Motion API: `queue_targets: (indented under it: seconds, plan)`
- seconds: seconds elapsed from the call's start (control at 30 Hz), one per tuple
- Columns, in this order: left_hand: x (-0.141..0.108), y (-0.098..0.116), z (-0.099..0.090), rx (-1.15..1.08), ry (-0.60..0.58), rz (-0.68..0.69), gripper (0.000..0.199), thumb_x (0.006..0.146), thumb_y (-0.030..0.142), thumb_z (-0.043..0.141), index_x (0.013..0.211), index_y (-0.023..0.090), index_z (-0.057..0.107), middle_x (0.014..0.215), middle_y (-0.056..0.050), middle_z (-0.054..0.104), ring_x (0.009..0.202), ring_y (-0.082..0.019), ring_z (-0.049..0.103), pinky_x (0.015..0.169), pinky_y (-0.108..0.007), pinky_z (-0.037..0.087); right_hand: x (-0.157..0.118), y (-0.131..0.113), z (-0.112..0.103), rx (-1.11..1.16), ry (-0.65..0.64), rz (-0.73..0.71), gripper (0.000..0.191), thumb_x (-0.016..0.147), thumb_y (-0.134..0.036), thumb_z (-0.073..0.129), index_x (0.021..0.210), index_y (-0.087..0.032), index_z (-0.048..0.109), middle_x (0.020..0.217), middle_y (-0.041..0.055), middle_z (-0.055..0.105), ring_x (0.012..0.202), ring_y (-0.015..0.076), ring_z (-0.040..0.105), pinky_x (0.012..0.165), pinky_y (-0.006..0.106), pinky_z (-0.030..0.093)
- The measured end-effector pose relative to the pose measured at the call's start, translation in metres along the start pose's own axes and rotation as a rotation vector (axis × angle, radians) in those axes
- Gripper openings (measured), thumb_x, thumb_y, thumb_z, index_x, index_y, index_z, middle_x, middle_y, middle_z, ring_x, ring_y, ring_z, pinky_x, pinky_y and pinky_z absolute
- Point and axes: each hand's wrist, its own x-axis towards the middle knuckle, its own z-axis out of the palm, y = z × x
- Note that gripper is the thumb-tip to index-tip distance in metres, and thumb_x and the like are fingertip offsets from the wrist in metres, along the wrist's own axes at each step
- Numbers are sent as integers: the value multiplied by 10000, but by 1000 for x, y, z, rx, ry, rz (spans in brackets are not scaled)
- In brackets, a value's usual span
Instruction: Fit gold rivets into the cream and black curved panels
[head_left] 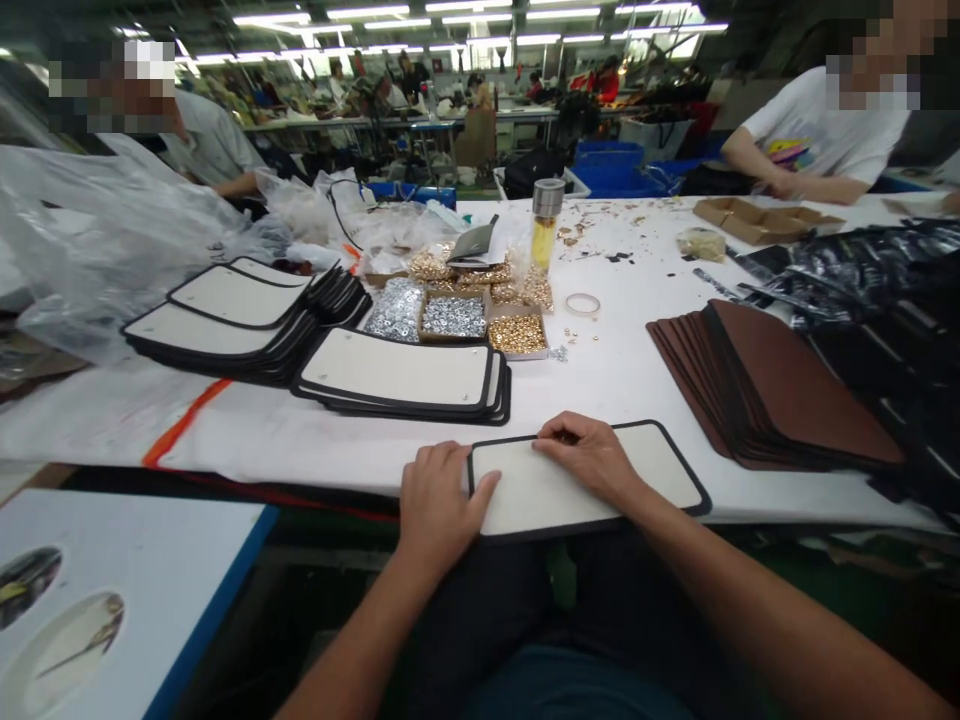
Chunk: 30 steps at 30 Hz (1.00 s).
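Observation:
A cream panel with a black border lies at the table's front edge. My left hand rests at its left end, the thumb stretched over the surface and the fingers lying on the table beside it. My right hand is over the panel's upper middle, thumb and forefinger pinched near the far border; whatever is between the fingertips is too small to make out. Beyond the panel sits a stack of similar panels with small metal studs at the corners. Behind that stand a box of silver pieces and a box of gold pieces.
More bordered panels are stacked at the left. Brown panels lie fanned at the right beside black plastic-wrapped material. A bottle and a tape ring are behind. Two people sit across the table, left and right.

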Motion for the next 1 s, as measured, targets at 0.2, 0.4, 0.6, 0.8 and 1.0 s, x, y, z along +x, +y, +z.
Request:
queue_targets:
  seconds: [0.2, 0.4, 0.6, 0.8, 1.0]
  plan:
    - [18, 2, 8, -99, -40, -219, 604, 808, 293, 787, 1373, 171, 611, 1111, -88, 719, 1050, -310, 646, 977, -481, 516, -3, 2, 0, -1, -37, -77, 77, 870, -296, 744, 822, -240, 764, 861, 10, 778, 806, 193, 708, 791, 316, 541]
    - [19, -4, 3, -351, -102, -312, 574, 812, 279, 755, 1354, 131, 638, 897, -7, 697, 705, -145, 648, 688, -275, 559, -5, 4, -2, -5, -115, -153, 74, 905, -240, 720, 864, -249, 780, 887, 5, 779, 840, 184, 725, 838, 313, 557]
    - [5, 12, -10, -441, -55, -230, 101, 848, 253, 734, 885, 159, 744, 652, 37, 627, 569, -118, 594, 531, -216, 476, -7, -5, -6, -1, -111, -219, 62, 896, -248, 762, 863, -251, 814, 1260, 75, 729, 1090, 228, 725, 905, 347, 579]
    - [-19, 39, -22, -427, 121, -5, 67, 935, 169, 694, 946, 218, 739, 947, -17, 753, 880, -146, 715, 732, -237, 569, -28, -47, -6, 53, -188, -458, 109, 936, -168, 742, 917, -249, 812, 1228, 75, 757, 1095, 195, 745, 962, 317, 604]
    - [-29, 51, -35, -298, 252, 353, 244, 901, 14, 717, 1033, 206, 645, 1069, -57, 756, 1020, -147, 749, 924, -263, 621, -52, -64, -10, 58, -33, -576, 87, 942, -159, 750, 968, -227, 797, 1168, 91, 727, 995, 165, 746, 879, 267, 630]
